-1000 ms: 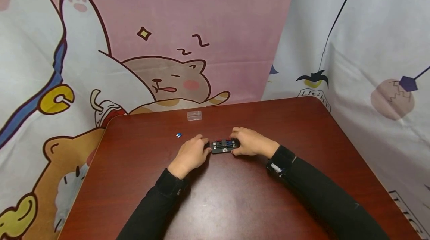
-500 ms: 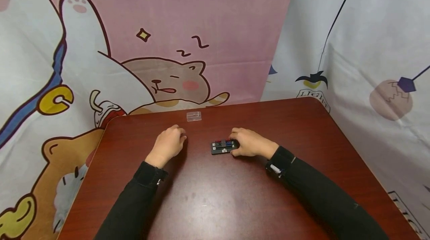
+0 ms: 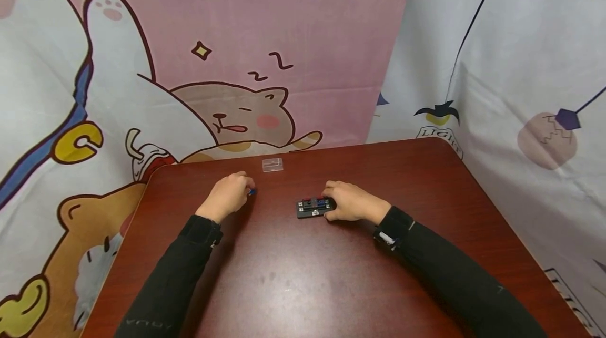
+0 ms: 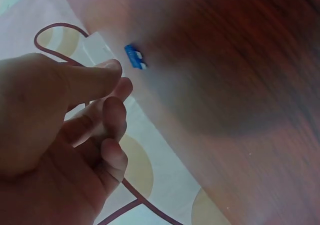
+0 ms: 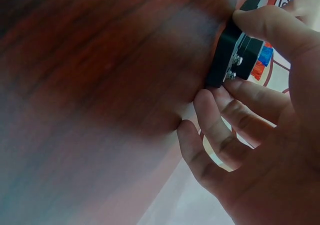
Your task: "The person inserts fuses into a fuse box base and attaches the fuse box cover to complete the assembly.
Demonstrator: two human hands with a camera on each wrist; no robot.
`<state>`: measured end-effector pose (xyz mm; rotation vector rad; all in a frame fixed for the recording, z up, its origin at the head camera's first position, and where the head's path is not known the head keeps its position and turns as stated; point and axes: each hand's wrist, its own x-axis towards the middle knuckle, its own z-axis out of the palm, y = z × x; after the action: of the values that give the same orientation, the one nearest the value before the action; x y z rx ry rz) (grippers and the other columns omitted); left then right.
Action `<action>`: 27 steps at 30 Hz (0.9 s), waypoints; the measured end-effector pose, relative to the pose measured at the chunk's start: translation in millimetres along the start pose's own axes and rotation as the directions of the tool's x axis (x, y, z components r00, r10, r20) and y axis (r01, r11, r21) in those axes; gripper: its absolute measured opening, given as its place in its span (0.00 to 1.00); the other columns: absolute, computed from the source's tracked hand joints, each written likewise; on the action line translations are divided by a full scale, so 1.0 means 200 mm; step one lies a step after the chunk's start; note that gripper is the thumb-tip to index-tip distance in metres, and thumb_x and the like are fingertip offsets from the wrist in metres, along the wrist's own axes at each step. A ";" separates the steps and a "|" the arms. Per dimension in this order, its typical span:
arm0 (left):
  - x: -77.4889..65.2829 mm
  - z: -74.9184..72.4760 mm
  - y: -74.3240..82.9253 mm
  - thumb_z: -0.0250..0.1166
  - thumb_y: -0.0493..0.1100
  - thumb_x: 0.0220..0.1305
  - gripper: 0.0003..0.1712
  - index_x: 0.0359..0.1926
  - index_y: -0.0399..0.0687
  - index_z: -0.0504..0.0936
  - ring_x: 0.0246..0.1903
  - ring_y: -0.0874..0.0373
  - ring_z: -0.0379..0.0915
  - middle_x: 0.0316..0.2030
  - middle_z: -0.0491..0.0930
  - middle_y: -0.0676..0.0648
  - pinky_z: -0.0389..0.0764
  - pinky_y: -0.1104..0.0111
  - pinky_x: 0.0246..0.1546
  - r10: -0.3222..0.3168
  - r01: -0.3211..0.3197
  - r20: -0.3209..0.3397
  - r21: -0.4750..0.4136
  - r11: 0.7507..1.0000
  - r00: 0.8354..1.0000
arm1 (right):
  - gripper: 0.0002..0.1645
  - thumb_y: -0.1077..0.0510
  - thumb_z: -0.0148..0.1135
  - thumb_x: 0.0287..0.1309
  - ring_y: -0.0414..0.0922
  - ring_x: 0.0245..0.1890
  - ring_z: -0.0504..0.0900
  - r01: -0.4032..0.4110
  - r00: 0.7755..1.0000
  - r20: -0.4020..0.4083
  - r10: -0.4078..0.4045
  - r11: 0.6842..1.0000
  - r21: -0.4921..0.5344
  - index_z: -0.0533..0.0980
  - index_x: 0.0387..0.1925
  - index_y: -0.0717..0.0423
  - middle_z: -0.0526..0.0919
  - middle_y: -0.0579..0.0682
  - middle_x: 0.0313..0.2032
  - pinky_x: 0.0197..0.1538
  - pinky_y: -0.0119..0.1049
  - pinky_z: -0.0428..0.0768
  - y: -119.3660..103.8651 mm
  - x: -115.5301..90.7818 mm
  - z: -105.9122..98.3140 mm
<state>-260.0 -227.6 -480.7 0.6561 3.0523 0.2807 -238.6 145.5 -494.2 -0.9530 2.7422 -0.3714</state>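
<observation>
A small blue blade fuse [image 4: 134, 56] with two pale prongs lies on the table in the left wrist view. My left hand [image 3: 226, 195] is right beside it, thumb and fingers loosely bent. A gap shows between the fingertips [image 4: 114, 67] and the fuse in the left wrist view. To the right is a black fuse block [image 3: 309, 209] with metal screws and red and blue fuses seated on top. My right hand [image 3: 352, 201] grips the block's right end, thumb on one side and fingers on the other. The palm hides that end in the head view.
A small clear plastic box [image 3: 272, 165] stands near the back edge of the reddish-brown wooden table [image 3: 307, 275]. Behind the table hangs a printed cloth [image 3: 307, 22] with cartoon animals, and another white cloth [image 3: 497, 91] hangs on the right.
My left hand has let go of the fuse block's left end and moved left to the blue fuse. The right hand keeps its grip, and the block stays in place.
</observation>
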 end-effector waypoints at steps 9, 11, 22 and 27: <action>0.02 0.02 -0.01 0.71 0.32 0.72 0.10 0.51 0.43 0.93 0.46 0.44 0.89 0.45 0.87 0.42 0.90 0.50 0.48 0.013 -0.013 -0.002 -0.006 1.000 1.000 | 0.35 0.41 0.77 0.66 0.43 0.50 0.80 -0.011 1.000 0.005 0.011 1.000 -0.018 0.83 0.67 0.54 0.81 0.47 0.56 0.59 0.46 0.83 0.00 0.00 0.00; 0.03 0.02 -0.01 0.71 0.31 0.72 0.11 0.51 0.43 0.94 0.47 0.44 0.89 0.45 0.87 0.42 0.90 0.50 0.50 0.010 -0.010 0.008 -0.008 1.000 1.000 | 0.35 0.40 0.77 0.66 0.44 0.51 0.80 -0.012 1.000 0.008 0.012 1.000 -0.023 0.83 0.67 0.54 0.81 0.48 0.57 0.59 0.47 0.83 0.00 0.00 0.00; 0.04 0.04 -0.03 0.71 0.31 0.72 0.11 0.50 0.43 0.94 0.49 0.43 0.89 0.48 0.89 0.41 0.90 0.49 0.52 -0.006 0.006 0.027 -0.007 1.000 1.000 | 0.35 0.40 0.77 0.66 0.44 0.51 0.80 -0.009 1.000 -0.005 0.009 1.000 -0.011 0.83 0.66 0.53 0.81 0.47 0.56 0.59 0.47 0.83 0.00 0.00 0.01; 0.05 0.05 -0.03 0.71 0.31 0.71 0.09 0.48 0.43 0.94 0.48 0.43 0.89 0.46 0.90 0.41 0.90 0.49 0.51 -0.012 0.012 0.018 0.004 1.000 1.000 | 0.34 0.40 0.77 0.66 0.44 0.50 0.80 -0.002 1.000 -0.011 0.001 1.000 -0.009 0.83 0.66 0.54 0.81 0.48 0.55 0.58 0.46 0.83 0.00 0.00 0.01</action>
<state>-271.6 -227.2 -491.0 0.6367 3.0395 0.2679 -238.5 145.6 -497.1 -0.9539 2.7561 -0.3658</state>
